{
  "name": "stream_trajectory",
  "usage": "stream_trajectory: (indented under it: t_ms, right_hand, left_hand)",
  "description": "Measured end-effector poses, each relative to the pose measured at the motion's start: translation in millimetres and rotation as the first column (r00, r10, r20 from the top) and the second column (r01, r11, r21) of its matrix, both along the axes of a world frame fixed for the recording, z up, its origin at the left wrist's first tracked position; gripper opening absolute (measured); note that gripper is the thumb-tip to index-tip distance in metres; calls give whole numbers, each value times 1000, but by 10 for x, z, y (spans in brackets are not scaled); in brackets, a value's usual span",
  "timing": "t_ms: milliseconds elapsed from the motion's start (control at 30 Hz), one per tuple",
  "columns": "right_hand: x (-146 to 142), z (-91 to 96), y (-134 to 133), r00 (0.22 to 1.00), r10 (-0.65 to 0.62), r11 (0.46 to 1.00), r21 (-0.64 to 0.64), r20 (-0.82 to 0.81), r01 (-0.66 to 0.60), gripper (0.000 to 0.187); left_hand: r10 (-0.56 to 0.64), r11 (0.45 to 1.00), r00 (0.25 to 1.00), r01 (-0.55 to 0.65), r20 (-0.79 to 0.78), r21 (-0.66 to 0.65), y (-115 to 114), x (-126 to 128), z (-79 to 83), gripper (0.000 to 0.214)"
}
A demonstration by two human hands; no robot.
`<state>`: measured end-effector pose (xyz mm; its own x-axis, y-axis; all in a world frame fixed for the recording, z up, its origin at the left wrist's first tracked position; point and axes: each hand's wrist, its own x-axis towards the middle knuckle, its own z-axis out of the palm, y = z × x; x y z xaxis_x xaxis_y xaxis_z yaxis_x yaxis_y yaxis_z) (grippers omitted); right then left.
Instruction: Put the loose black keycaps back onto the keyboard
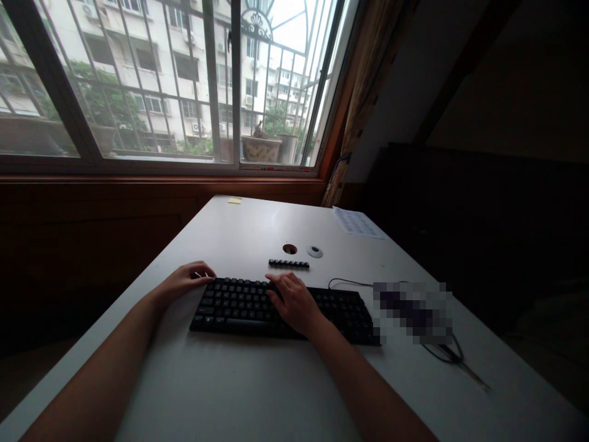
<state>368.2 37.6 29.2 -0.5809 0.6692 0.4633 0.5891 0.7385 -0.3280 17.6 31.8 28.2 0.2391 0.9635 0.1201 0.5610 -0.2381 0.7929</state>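
Observation:
A black keyboard (248, 307) lies on the white table, its keys facing up. My left hand (186, 279) is at its upper left corner, fingers curled and pinched together, with thin whitish wire-like bits showing between them; what they belong to is hidden. Over the middle of the keyboard is my right hand (294, 301), its fingers stretched toward the top row and its thumb apart, with nothing seen in it. Just beyond the keyboard, a short row of small black keycaps (289, 264) stands side by side.
Past the keycaps, the table (248, 233) has a round hole (289, 249) and a white round grommet (315, 252). Printed paper (358, 222) lies far right, yellow notes (234, 201) far left. A cable (350, 281) runs right toward a pixelated object (411, 313). A barred window stands behind.

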Motion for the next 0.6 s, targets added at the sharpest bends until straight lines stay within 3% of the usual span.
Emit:
stream_trajectory:
  t_ms: [600]
  right_hand:
    - [-5,-11,14,1000,21,1000,9,-9,-20,35]
  left_hand:
    - [6,1000,1000,-5,-18,24,14,-7,-11,29]
